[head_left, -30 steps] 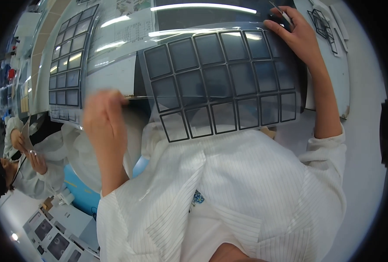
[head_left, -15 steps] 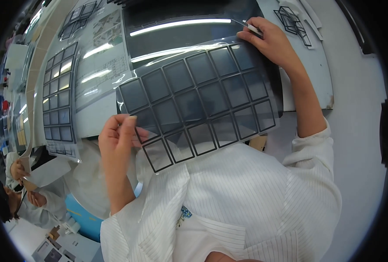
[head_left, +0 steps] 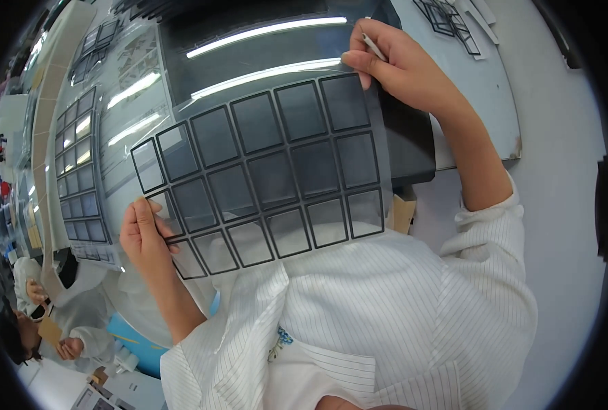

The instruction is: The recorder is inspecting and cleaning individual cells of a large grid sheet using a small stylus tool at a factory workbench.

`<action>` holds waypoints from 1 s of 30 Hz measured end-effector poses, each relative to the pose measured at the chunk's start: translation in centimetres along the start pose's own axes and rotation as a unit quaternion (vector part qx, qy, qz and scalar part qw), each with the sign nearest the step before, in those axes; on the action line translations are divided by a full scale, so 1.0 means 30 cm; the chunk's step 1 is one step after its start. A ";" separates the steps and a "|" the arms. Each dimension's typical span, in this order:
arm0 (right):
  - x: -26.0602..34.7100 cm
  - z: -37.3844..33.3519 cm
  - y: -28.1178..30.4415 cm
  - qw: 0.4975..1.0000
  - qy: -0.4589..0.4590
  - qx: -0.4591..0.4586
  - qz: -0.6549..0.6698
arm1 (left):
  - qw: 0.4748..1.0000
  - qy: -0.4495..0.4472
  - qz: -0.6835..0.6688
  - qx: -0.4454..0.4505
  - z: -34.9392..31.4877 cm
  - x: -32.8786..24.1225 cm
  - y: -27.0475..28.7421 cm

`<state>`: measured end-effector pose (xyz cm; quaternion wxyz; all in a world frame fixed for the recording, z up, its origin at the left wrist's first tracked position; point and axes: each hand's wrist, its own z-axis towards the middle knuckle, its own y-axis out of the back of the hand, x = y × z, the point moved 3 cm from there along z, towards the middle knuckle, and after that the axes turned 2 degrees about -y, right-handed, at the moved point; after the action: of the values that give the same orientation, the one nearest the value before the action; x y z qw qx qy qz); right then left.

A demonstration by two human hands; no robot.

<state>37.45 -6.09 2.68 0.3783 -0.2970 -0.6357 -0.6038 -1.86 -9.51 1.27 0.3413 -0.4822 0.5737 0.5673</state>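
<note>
A clear plastic sheet with a grid of black-edged square panes [head_left: 273,179] is held tilted in front of my body. My left hand [head_left: 146,236] pinches its left edge, thumb on top and fingers showing through the film beneath. At the upper right corner my right hand [head_left: 406,75] grips the sheet between thumb and fingers. A slim white-handled tool [head_left: 373,48] is tucked in the same right hand; its tip is hidden, so I cannot tell its kind. Behind the sheet lies a dark glossy board [head_left: 263,44] with bright light streaks reflected in it.
A similar gridded sheet [head_left: 79,164] lies at the left. Loose black frame strips [head_left: 447,24] rest on the pale table [head_left: 478,102] at the far right. At lower left another person's hand [head_left: 70,348] is by a tan card [head_left: 49,331]. A cardboard box [head_left: 403,210] stands below the table edge.
The sheet has shifted left and turned slightly clockwise, with both hands moving left along with it. The tool's thin tip, seen earlier, no longer shows.
</note>
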 end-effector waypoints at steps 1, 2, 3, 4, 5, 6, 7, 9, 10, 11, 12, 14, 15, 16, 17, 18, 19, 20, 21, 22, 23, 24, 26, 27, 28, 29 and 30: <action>0.000 -0.004 -0.003 1.000 0.015 -0.008 -0.018 | 0.999 0.000 0.033 -0.009 0.007 0.001 0.000; -0.009 -0.004 -0.004 1.000 0.012 -0.008 -0.015 | 0.999 0.002 0.036 -0.006 0.006 -0.005 -0.004; -0.017 -0.001 -0.001 0.999 0.029 -0.015 -0.023 | 0.998 -0.013 0.068 -0.009 0.006 -0.018 -0.005; -0.021 -0.002 0.000 0.998 0.045 -0.022 -0.030 | 0.995 -0.029 0.100 -0.011 0.007 -0.030 -0.008; 0.007 0.001 0.000 0.998 0.046 -0.020 -0.028 | 0.994 -0.028 0.102 -0.013 0.014 -0.031 -0.005; 0.047 0.001 0.006 1.000 -0.016 -0.019 -0.008 | 0.982 -0.085 0.169 -0.027 0.030 -0.036 -0.001; 0.064 0.001 0.004 0.997 -0.078 -0.019 0.012 | 0.961 -0.142 0.234 -0.041 0.043 -0.044 -0.005; 0.065 0.002 -0.004 0.996 -0.088 -0.030 0.004 | 0.902 -0.180 0.388 -0.063 0.064 -0.093 -0.037; 0.063 0.002 -0.005 0.994 -0.097 -0.042 -0.005 | 0.817 -0.213 0.530 -0.084 0.074 -0.123 -0.062; 0.088 0.015 -0.007 0.996 -0.083 -0.036 0.004 | 0.811 -0.210 0.538 -0.097 0.062 -0.174 -0.053; 0.073 0.012 -0.015 0.996 -0.082 -0.042 -0.006 | 0.810 -0.306 0.497 -0.058 0.075 -0.184 -0.098; 0.037 0.004 -0.021 0.995 -0.085 -0.051 -0.015 | 0.822 -0.397 0.400 0.080 0.072 -0.208 -0.203; 0.033 0.005 -0.017 0.996 -0.074 -0.052 -0.011 | 0.835 -0.390 0.349 0.170 0.044 -0.235 -0.255; 0.024 0.006 -0.013 0.997 -0.064 -0.053 -0.006 | 0.811 -0.421 0.331 0.236 0.012 -0.261 -0.306; 0.010 0.014 -0.012 0.997 -0.060 -0.052 -0.004 | 0.781 -0.450 0.311 0.300 -0.017 -0.282 -0.347; -0.011 0.021 -0.016 0.995 -0.045 -0.039 0.077 | 0.781 -0.452 0.313 0.298 -0.019 -0.288 -0.383; -0.019 0.023 -0.018 0.987 -0.029 -0.027 0.158 | 0.766 -0.510 0.295 0.259 -0.017 -0.302 -0.418; -0.014 0.024 -0.019 0.987 -0.028 -0.027 0.158 | 0.747 -0.564 0.275 0.219 0.000 -0.311 -0.448; -0.005 0.027 -0.018 0.983 -0.028 -0.035 0.179 | 0.747 -0.565 0.274 0.220 0.050 -0.307 -0.488; 0.004 0.030 -0.016 0.979 -0.026 -0.044 0.199 | 0.739 -0.605 0.252 0.156 0.109 -0.317 -0.524; 0.005 0.030 -0.020 0.979 -0.024 -0.044 0.199 | 0.727 -0.641 0.230 0.090 0.153 -0.328 -0.551; 0.005 0.029 -0.019 0.974 -0.011 -0.067 0.214 | 0.726 -0.643 0.231 0.085 0.182 -0.335 -0.585; 0.000 0.021 -0.014 0.970 0.006 -0.087 0.227 | 0.789 -0.537 0.242 0.177 0.228 -0.318 -0.667; -0.008 0.009 -0.011 0.981 -0.013 -0.074 0.178 | 0.790 -0.538 0.240 0.171 0.228 -0.308 -0.684; -0.008 0.001 -0.006 0.989 -0.032 -0.060 0.128 | 0.796 -0.526 0.250 0.162 0.229 -0.292 -0.697; 0.004 -0.002 -0.002 0.990 -0.029 -0.058 0.125 | 0.803 -0.514 0.259 0.155 0.234 -0.279 -0.706; 0.015 -0.005 -0.009 0.987 -0.059 -0.004 0.148 | 0.792 -0.552 0.233 0.116 0.241 -0.279 -0.702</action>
<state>37.00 -6.30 2.89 0.4237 -0.4246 -0.6038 -0.5251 19.34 1.26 1.45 0.5109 0.1051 0.4442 0.7284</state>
